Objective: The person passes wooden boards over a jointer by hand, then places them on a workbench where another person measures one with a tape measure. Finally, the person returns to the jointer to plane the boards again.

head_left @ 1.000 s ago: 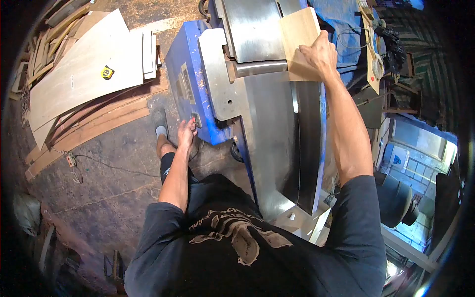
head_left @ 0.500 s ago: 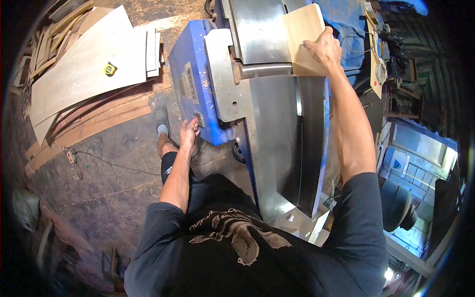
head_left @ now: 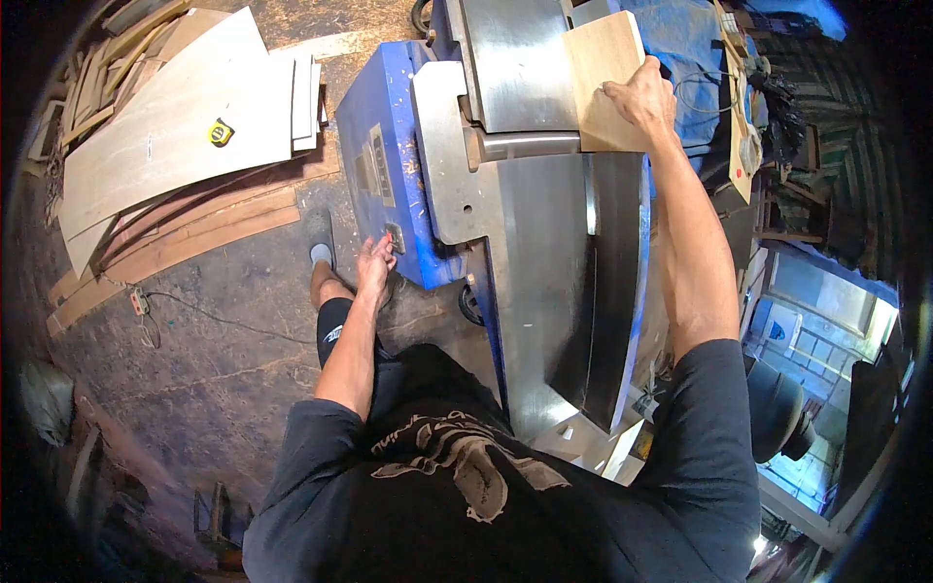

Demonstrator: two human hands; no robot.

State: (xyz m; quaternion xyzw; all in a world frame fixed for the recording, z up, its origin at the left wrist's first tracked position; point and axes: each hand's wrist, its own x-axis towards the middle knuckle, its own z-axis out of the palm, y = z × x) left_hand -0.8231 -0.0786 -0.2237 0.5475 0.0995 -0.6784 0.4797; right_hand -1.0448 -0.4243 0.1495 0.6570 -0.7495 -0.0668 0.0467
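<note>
My right hand (head_left: 644, 102) grips the edge of a pale wooden board (head_left: 607, 83), thumb on its upper face and fingers over the far right edge. The board lies on the steel bed of a jointer (head_left: 539, 233), across the slot between its two tables. Low on the left, my left hand (head_left: 374, 264) is at the red-buttoned switch (head_left: 393, 237) on the machine's blue base (head_left: 374, 146). Its fingers are apart and partly bent, with fingertips right at the button.
Plywood sheets (head_left: 175, 155) are stacked at the left, with a yellow tape measure (head_left: 221, 132) on top. A power cable (head_left: 224, 321) runs over the floor toward my leg. Blue sheeting (head_left: 685, 58) lies beyond the jointer, and offcuts (head_left: 583, 442) lie near its close end.
The view has shifted slightly, so the jointer and board appear a little farther right and lower. My right hand stays on the board and my left hand stays at the switch.
</note>
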